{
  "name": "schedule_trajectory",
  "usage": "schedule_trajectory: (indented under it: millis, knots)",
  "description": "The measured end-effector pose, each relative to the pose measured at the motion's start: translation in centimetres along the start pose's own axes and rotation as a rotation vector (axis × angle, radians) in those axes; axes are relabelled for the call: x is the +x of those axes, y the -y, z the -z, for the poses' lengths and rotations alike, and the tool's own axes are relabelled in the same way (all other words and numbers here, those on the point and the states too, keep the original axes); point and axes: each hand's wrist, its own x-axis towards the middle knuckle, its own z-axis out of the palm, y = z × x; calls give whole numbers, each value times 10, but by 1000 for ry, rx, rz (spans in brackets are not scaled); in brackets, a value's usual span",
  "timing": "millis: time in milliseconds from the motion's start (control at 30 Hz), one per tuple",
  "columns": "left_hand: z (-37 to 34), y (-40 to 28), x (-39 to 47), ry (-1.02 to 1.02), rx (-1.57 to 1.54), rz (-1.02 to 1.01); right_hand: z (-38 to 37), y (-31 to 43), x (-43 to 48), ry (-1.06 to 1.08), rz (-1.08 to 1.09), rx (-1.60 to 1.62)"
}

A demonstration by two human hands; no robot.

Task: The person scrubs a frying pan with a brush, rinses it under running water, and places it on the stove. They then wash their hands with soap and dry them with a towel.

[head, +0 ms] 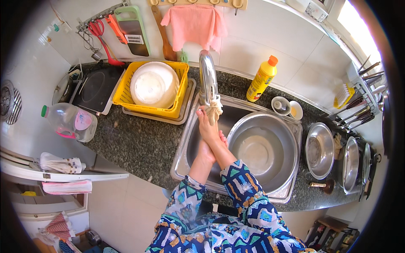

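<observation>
Both hands are together over the left part of the steel sink, just below the chrome tap. My right hand lies on top, its fingers stretched toward a pale cloth tied around the tap's spout. Whether they touch that cloth I cannot tell. From beneath, my left hand crosses it, with fingertips curled around the right hand's far side. Beside them, inside the sink, a large steel basin holds water and a pale round dish-like shape. No running water can be made out.
A yellow plastic basket with a white bowl stands left, near an induction cooktop and a plastic jug. Behind the sink are a yellow bottle and two small bowls. Steel basins lean at right.
</observation>
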Motion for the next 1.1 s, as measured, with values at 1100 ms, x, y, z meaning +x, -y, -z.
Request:
schedule_trajectory:
  millis: [1100]
  knots:
    - [7,-11,30,106,161,-86,14,-18,-2,159,170,-47]
